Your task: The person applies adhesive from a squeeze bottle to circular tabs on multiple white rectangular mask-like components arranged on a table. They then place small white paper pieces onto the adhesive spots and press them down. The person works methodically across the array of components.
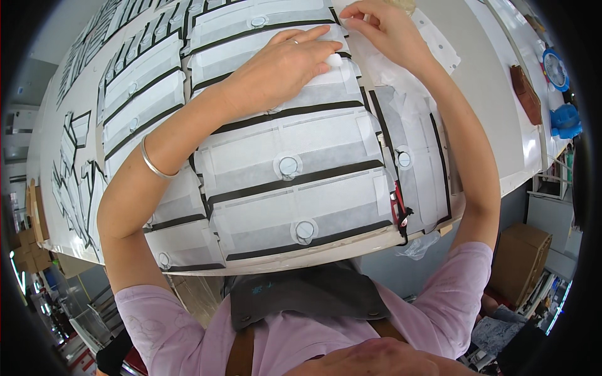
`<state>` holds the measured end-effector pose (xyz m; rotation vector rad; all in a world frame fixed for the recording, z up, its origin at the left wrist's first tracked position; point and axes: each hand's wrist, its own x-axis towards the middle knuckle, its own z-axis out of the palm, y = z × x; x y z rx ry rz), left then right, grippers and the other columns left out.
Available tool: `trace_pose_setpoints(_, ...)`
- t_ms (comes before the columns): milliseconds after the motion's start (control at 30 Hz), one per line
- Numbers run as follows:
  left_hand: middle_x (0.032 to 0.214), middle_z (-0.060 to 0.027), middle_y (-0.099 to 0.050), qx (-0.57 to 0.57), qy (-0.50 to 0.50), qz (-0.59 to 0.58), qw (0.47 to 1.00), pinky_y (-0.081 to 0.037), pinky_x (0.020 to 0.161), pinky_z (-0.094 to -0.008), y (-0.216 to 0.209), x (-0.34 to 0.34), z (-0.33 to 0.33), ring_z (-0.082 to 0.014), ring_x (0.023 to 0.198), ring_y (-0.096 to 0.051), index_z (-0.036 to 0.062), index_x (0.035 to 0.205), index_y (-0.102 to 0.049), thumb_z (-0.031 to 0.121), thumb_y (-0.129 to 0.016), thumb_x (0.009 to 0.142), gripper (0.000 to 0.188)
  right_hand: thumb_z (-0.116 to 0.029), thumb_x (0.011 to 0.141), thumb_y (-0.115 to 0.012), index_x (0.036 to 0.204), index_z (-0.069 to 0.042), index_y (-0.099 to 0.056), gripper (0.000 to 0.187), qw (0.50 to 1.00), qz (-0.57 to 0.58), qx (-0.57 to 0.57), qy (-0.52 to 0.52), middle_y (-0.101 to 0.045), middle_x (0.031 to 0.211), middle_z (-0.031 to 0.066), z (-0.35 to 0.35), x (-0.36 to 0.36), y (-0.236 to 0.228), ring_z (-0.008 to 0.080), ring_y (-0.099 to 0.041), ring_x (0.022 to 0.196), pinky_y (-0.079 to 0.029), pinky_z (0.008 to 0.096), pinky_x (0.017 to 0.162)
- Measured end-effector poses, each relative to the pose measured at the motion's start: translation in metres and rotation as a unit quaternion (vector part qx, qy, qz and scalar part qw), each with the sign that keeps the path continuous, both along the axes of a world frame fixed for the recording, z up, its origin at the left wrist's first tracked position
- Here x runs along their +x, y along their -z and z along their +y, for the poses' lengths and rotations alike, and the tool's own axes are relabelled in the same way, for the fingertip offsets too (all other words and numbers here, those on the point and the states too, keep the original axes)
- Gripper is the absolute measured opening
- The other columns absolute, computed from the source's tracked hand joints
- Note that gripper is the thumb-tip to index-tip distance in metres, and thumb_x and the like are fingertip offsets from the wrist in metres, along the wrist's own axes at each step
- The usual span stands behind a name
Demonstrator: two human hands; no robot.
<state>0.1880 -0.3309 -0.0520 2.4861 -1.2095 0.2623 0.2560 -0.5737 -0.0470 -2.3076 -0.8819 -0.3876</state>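
**Pressing a white dot onto a fabric panel**

Nearest, below the left fingers: three white panels (pixel 295 188) with black trim, overlapped like shingles, each bearing one round patch (pixel 288 166); a fourth, turned sideways, just right of them. Next, left hand (pixel 282 69) lying flat, fingers spread and open, gripping nothing, holding the panel down. Just beyond the left fingertips, touching the thumb: one small white dot (pixel 335 60). Best kept flat and taut, with the dot centred before pressing. Farthest, right hand (pixel 382 28), fingertips pinched on the edge of a thin white sheet (pixel 433 44), apparently, though blurred there. One bracelet (pixel 152 164) on the left wrist.
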Motion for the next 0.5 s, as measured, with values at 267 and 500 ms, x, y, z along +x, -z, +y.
trace_pose_setpoints(267, 0.103, -0.0078, -0.076, -0.121, -0.139, 0.24, 0.953, -0.052, 0.093, -0.0336, -0.018, 0.007, -0.001, -0.0218, 0.105, -0.068, 0.0025, 0.115, -0.071, 0.031, -0.063, 0.103, 0.032, -0.001, 0.088, -0.06, 0.118, -0.018, -0.075, 0.037, 0.959, -0.162, -0.231, 0.026, -0.066, 0.111, -0.0033, -0.013, -0.044, 0.011, 0.0209, -0.069, 0.091, -0.059, 0.0357, 0.077)
trace_pose_setpoints(500, 0.087, -0.0054, -0.075, -0.292, -0.161, 0.356, 0.873, -0.051, 0.076, -0.0252, -0.024, 0.007, 0.001, -0.0099, 0.075, -0.067, 0.0043, 0.1, -0.076, 0.032, -0.08, 0.09, 0.03, -0.021, 0.098, -0.067, 0.116, -0.011, -0.075, 0.022, 0.985, 0.13, 0.112, -0.014, -0.067, 0.095, -0.0047, 0.004, -0.03, -0.004, 0.0072, -0.06, 0.079, -0.042, 0.024, 0.06)
